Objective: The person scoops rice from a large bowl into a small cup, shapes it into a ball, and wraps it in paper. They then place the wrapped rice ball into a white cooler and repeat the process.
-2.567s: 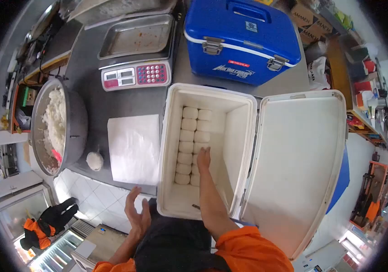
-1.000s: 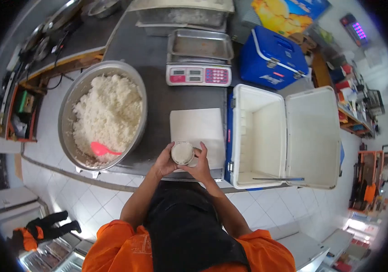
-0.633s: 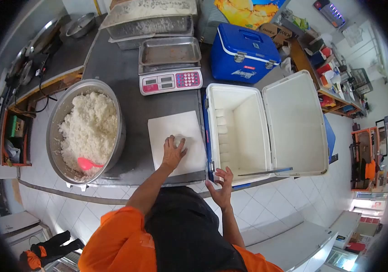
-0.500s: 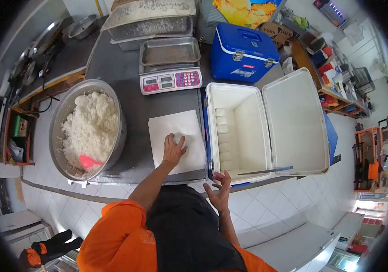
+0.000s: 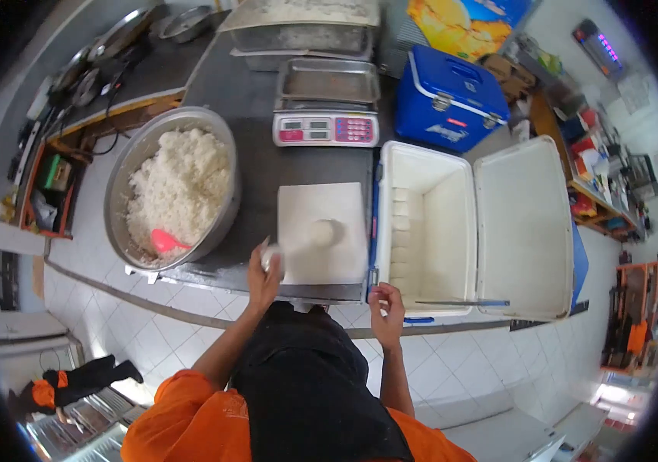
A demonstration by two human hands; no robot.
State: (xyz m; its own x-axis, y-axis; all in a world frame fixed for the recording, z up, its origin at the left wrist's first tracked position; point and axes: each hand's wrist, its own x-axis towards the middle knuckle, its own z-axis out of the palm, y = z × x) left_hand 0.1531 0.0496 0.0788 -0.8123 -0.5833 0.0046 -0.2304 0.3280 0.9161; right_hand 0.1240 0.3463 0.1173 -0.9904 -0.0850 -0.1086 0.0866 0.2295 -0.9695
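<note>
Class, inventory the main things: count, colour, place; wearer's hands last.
pot: 1, silver, left
rice: 1 mound, white, in pot
spoon: 1, pink, on rice
paper: count unclear, white, on table
round lump: 1, white, on paper
scale: 1, mostly white, behind paper
tray: 1, silver, on scale
open cooler: 1, white inside, right
lumps: several, white, in open cooler
closed cooler: 1, blue, back right
person: 1, orange and black clothes, lower left
left hand: 1, bare, by paper, holding pale object
right hand: 1, bare, by open cooler
</note>
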